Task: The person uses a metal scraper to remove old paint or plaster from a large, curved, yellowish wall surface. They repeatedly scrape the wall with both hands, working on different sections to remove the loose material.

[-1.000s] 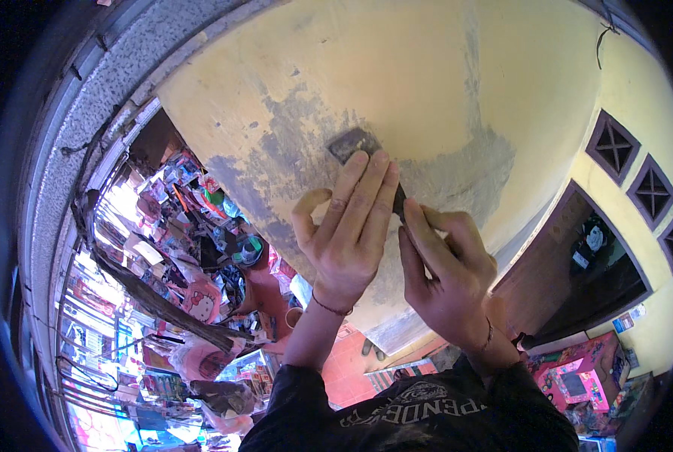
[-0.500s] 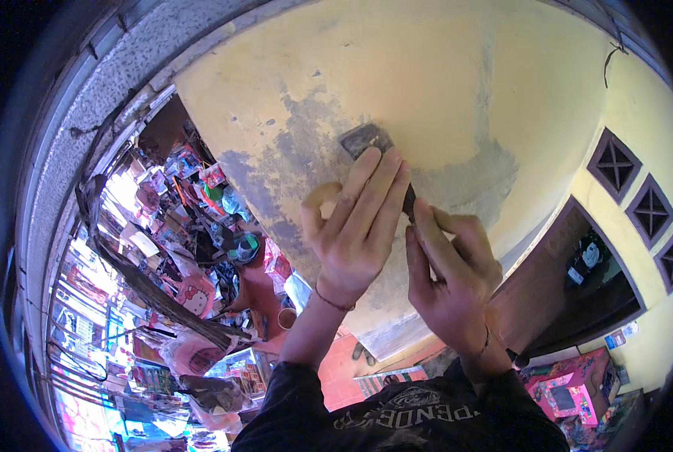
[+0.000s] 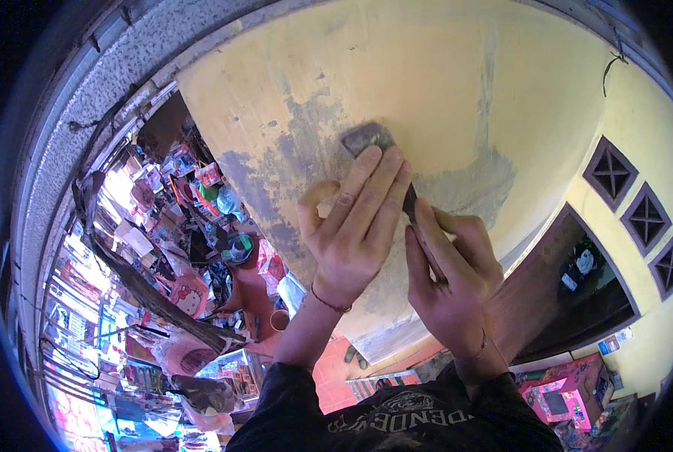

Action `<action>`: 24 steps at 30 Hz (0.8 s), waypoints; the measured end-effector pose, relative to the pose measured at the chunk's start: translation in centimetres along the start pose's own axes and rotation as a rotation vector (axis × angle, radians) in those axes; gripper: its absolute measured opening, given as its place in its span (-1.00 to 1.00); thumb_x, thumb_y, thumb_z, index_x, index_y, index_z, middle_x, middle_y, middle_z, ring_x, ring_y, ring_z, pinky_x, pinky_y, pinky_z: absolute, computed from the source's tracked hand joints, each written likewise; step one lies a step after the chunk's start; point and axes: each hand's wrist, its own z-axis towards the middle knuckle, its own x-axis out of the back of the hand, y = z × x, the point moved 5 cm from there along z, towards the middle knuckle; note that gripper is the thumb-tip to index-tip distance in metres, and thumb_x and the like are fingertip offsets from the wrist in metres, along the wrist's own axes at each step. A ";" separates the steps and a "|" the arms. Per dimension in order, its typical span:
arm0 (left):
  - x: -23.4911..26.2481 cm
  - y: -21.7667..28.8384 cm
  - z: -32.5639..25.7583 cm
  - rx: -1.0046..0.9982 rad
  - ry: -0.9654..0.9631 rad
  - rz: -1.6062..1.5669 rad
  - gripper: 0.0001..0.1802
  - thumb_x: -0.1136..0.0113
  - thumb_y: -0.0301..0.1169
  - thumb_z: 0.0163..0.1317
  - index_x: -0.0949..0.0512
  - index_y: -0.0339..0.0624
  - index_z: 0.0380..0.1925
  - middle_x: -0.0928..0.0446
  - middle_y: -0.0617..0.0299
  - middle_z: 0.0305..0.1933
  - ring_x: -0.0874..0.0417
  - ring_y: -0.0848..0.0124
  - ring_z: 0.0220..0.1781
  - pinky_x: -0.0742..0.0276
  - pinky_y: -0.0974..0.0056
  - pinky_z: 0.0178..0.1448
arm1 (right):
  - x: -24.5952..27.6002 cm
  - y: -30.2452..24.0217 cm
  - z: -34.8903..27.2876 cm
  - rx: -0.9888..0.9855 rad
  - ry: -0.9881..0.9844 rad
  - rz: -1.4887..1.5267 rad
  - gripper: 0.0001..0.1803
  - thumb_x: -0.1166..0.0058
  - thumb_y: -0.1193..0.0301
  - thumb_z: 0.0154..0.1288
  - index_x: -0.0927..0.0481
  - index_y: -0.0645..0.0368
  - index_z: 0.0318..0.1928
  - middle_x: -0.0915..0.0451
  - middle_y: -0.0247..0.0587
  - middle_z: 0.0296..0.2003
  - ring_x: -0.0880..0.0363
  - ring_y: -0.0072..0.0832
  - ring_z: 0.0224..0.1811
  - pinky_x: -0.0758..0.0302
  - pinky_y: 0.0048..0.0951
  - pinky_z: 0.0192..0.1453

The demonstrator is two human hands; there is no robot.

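Note:
A scraper with a flat, dusty grey blade [image 3: 366,138] lies against the yellow wall [image 3: 419,90], beside a worn patch. My left hand [image 3: 355,226] rests on the blade's lower part, its fingers stretched out and pressing, the thumb held apart. Lower right, my right hand [image 3: 457,267] is closed around the scraper's dark handle [image 3: 409,202]; the handle's end is hidden in the fingers. Grey bare patches [image 3: 310,124] show to the left of the blade, and a wide grey patch [image 3: 472,181] shows to its right.
Cluttered goods, bags and boxes fill the left side, behind a dark bent branch-like length [image 3: 148,286]. On the right are a dark doorway [image 3: 570,294] and diamond-patterned vents [image 3: 611,173]. Below stands a pink box [image 3: 570,395] on a tiled floor [image 3: 336,373].
The view has tilted slightly, shifting the vents and doorway a little. Both hands and the scraper stay in almost the same place on the wall.

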 end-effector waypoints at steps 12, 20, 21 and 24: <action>-1.6 -2.8 -1.7 0.116 -0.100 0.281 -0.50 -0.18 -0.19 0.45 -0.57 0.00 0.35 -0.45 0.14 0.52 -0.39 0.14 0.57 -0.14 0.05 0.58 | 3.4 3.3 -8.6 -0.314 -0.160 -0.126 -0.57 -0.41 0.58 0.20 -0.74 0.16 0.12 -0.70 -0.14 -0.16 -0.67 -0.41 -0.38 -0.56 -0.44 -0.42; -5.3 -0.3 -6.1 0.101 -0.259 0.493 -0.40 -0.06 0.07 0.48 -0.43 0.37 0.48 -0.27 0.36 0.64 -0.28 0.14 0.62 0.15 -0.26 0.68 | 7.2 3.4 -18.4 -0.537 -0.405 -0.107 -0.62 -0.40 0.61 0.16 -0.75 0.26 0.03 -0.70 -0.11 -0.18 -0.69 -0.33 -0.36 -0.59 -0.37 -0.28; -5.9 0.3 -7.4 0.071 -0.294 0.480 -0.41 -0.07 0.08 0.47 -0.43 0.41 0.48 -0.29 0.37 0.63 -0.30 0.15 0.60 0.14 -0.27 0.67 | 7.5 3.3 -19.1 -0.588 -0.436 -0.057 -0.64 -0.39 0.63 0.15 -0.76 0.30 0.01 -0.69 -0.10 -0.18 -0.70 -0.30 -0.31 -0.60 -0.35 -0.21; -6.9 1.8 -12.8 -0.007 -0.380 0.468 -0.42 -0.10 0.10 0.45 -0.45 0.48 0.45 -0.34 0.38 0.59 -0.35 0.18 0.55 0.11 -0.30 0.63 | 8.2 2.8 -19.9 -0.586 -0.484 -0.107 -0.65 -0.39 0.60 0.18 -0.76 0.21 0.02 -0.71 -0.10 -0.17 -0.71 -0.30 -0.36 -0.62 -0.34 -0.29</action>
